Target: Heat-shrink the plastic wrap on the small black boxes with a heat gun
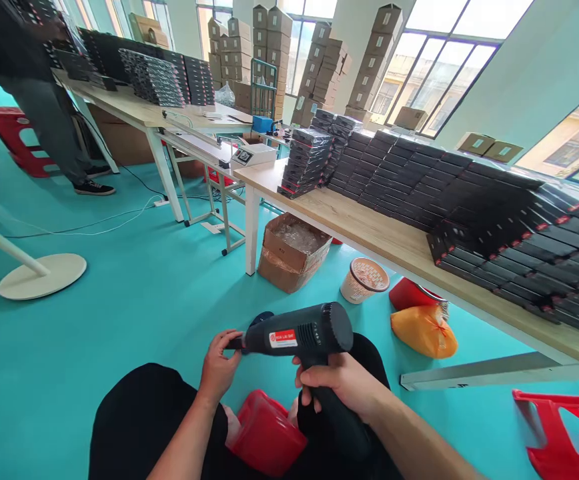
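Observation:
A black heat gun [294, 331] with a red and white label lies sideways above my lap, its nozzle pointing left. My right hand [337, 380] is wrapped round its handle just below the body. My left hand [219, 367] pinches the narrow nozzle end between thumb and fingers. Below the gun, between my knees, is a red plastic stool [269, 437]. Part of a dark round object [261, 318] shows behind the gun; I cannot make out what it is.
To the right, a long wooden table [339, 212] bears stacked black boxes [409, 177]. Beneath it stand an open cardboard box [289, 257], a waste basket [364, 280] and an orange bag [423, 330]. A red stool [564, 427] lies at lower right. A person [34, 100] stands at far left.

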`<state>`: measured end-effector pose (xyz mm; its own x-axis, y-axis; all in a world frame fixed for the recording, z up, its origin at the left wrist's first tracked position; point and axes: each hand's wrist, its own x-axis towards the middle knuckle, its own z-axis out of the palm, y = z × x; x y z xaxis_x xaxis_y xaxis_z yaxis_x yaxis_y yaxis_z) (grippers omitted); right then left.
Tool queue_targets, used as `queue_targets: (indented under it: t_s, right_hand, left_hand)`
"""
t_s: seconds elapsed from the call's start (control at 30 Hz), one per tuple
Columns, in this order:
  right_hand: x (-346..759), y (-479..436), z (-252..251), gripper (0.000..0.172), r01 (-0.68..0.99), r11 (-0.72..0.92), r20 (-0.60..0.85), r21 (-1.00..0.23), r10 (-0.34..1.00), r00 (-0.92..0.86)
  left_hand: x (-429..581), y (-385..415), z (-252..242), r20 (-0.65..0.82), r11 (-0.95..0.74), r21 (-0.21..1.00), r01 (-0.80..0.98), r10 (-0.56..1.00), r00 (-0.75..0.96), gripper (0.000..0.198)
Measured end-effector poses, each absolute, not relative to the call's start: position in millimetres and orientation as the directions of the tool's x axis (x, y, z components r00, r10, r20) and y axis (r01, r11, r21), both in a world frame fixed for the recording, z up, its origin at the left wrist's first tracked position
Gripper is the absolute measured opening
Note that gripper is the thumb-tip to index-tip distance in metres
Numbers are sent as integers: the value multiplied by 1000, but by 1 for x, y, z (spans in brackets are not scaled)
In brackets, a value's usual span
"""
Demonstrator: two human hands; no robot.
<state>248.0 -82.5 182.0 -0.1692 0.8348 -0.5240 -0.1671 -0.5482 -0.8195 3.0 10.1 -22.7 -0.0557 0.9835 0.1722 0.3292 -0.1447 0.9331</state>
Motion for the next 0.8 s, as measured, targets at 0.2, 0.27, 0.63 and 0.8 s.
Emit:
queue_targets:
  t_s: [0.2, 0.27, 0.63, 0.8]
  right_hand:
    - [240, -80, 195, 25, -93, -568, -544, -818, 816, -195]
    - [242, -79, 194, 28, -92, -555, -536, -827, 826, -175]
    - [267, -82, 172, 37, -193, -527, -514, -828, 850, -115]
    - [270, -83, 177, 31, -175, -544, -536, -821, 839, -98]
  left_hand:
    - [2, 12, -22, 194, -152, 921, 359, 977, -84, 31]
    - [2, 12, -24, 194, -149, 926, 348, 976, -98, 31]
    - [5, 11, -22, 197, -162, 938, 306, 977, -86, 29]
    - [4, 9, -20, 187, -151, 938, 313, 978, -88, 29]
